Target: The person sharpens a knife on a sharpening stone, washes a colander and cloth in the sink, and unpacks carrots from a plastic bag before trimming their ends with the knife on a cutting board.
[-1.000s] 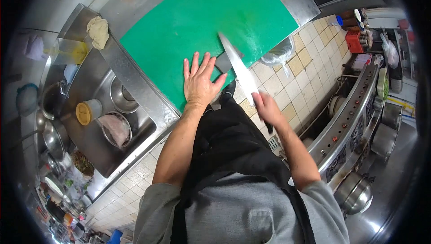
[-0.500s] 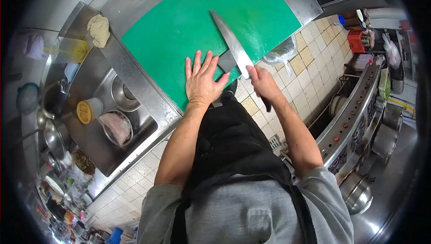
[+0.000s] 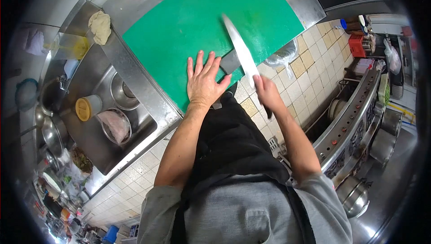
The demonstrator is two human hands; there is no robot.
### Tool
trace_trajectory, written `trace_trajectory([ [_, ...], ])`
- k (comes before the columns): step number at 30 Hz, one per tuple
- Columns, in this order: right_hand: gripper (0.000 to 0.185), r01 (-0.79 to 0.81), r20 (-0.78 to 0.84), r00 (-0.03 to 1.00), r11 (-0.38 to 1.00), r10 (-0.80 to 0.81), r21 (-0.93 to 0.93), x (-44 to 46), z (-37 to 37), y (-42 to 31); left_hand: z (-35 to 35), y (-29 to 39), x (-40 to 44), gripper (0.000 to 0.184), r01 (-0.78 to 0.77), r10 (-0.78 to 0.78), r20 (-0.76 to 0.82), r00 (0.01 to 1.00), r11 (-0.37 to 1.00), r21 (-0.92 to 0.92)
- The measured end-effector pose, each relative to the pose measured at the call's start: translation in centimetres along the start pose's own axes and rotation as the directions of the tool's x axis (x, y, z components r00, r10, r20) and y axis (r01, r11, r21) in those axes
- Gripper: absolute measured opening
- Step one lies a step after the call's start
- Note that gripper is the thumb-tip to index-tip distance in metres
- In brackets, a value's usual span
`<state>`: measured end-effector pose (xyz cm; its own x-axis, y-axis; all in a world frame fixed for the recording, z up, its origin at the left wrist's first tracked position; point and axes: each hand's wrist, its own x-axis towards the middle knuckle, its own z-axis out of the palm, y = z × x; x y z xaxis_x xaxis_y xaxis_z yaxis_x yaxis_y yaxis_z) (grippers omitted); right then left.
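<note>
On the green cutting board [image 3: 179, 33] lies a dark grey sharpening stone [image 3: 229, 62], near the board's close edge. My left hand [image 3: 203, 80] rests flat on the board with fingers spread; its index finger and thumb are at the stone's left end. A large knife [image 3: 238, 42] lies across the stone, its tip pointing away from me over the board. My right hand [image 3: 267, 93] is closed around its black handle, just past the board's near edge.
Left of the board is a steel sink [image 3: 130, 140] with a metal bowl [image 3: 122, 89], a yellow-lidded container [image 3: 84, 109] and a bowl of pale meat [image 3: 115, 126]. A cloth [image 3: 99, 27] lies on the sink's edge. A stove [image 3: 345, 127] stands at the right.
The knife has shifted a little to the right and toward me over the stone, with my right hand moving along. My left hand stays on the board.
</note>
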<state>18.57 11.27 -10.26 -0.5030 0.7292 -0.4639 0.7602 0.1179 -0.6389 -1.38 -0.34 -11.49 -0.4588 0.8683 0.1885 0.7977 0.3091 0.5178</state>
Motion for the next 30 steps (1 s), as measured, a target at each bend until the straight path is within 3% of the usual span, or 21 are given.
trace_trajectory([
  [2,0.047,-0.060,0.034,0.998,0.995,0.057,0.085,1.5,-0.4,-1.9,0.0,0.0,-0.1,0.056,-0.006,0.007,-0.002,1.000,1.000,0.007],
  [4,0.048,0.038,-0.003,0.999,0.999,-0.038,0.024,1.8,-0.4,-1.7,0.0,0.1,-0.1,0.057,-0.012,0.012,-0.011,1.000,1.000,0.009],
  [8,0.048,-0.182,0.101,0.979,0.983,0.178,0.026,-6.8,-1.3,0.3,0.1,0.0,0.0,0.057,0.004,-0.003,-0.022,1.000,1.000,0.002],
  [9,0.048,-0.054,0.037,0.998,0.998,0.055,-0.024,-8.7,-0.5,3.3,0.2,0.0,0.0,0.057,0.002,-0.002,-0.022,1.000,1.000,-0.006],
  [12,0.047,-0.266,0.103,0.958,0.964,0.267,-0.021,-12.1,-1.0,3.7,0.2,-0.1,0.0,0.056,0.000,-0.001,-0.021,1.000,1.000,-0.017],
  [13,0.047,-0.269,0.103,0.957,0.963,0.270,-0.021,-11.4,-0.8,3.8,0.2,-0.1,0.0,0.056,0.001,-0.001,-0.017,1.000,1.000,-0.020],
  [15,0.046,-0.026,-0.017,1.000,0.994,0.025,-0.102,-8.0,-0.4,3.9,0.2,-0.1,0.0,0.056,-0.002,0.001,-0.015,1.000,1.000,-0.020],
  [17,0.046,0.103,-0.066,0.991,0.986,-0.113,-0.134,-2.9,-0.1,1.8,0.1,-0.1,0.0,0.056,0.001,-0.001,-0.019,1.000,1.000,-0.018],
  [20,0.046,0.080,-0.047,0.996,0.997,-0.080,-0.006,2.1,0.1,-2.5,-0.1,0.1,0.0,0.056,-0.012,0.012,-0.011,1.000,1.000,0.006],
  [22,0.046,-0.050,-0.003,0.999,0.999,0.050,-0.014,1.8,-0.6,-5.1,-0.1,0.0,0.0,0.057,-0.008,0.008,-0.009,1.000,1.000,-0.002],
  [23,0.045,0.060,-0.044,0.997,0.996,-0.063,-0.062,1.5,0.3,-1.8,0.0,0.0,0.0,0.057,-0.011,0.011,-0.017,1.000,1.000,-0.002],
  [25,0.044,0.072,-0.045,0.996,0.995,-0.076,-0.072,-2.4,0.2,0.4,0.2,-0.1,-0.1,0.057,0.000,0.000,-0.013,1.000,1.000,-0.008],
  [28,0.045,0.025,-0.029,0.999,0.995,-0.028,-0.096,-8.7,-0.2,4.2,0.4,-0.2,-0.2,0.057,-0.004,0.004,-0.014,1.000,1.000,-0.016],
  [29,0.045,-0.085,0.033,0.996,0.995,0.087,-0.051,-10.3,-0.4,5.1,0.4,-0.3,-0.1,0.057,0.002,-0.002,-0.016,1.000,1.000,-0.015],
  [30,0.045,-0.084,0.039,0.996,0.995,0.086,-0.053,-10.7,-0.5,4.4,0.3,-0.2,-0.1,0.057,0.002,-0.002,-0.012,1.000,1.000,-0.021],
])
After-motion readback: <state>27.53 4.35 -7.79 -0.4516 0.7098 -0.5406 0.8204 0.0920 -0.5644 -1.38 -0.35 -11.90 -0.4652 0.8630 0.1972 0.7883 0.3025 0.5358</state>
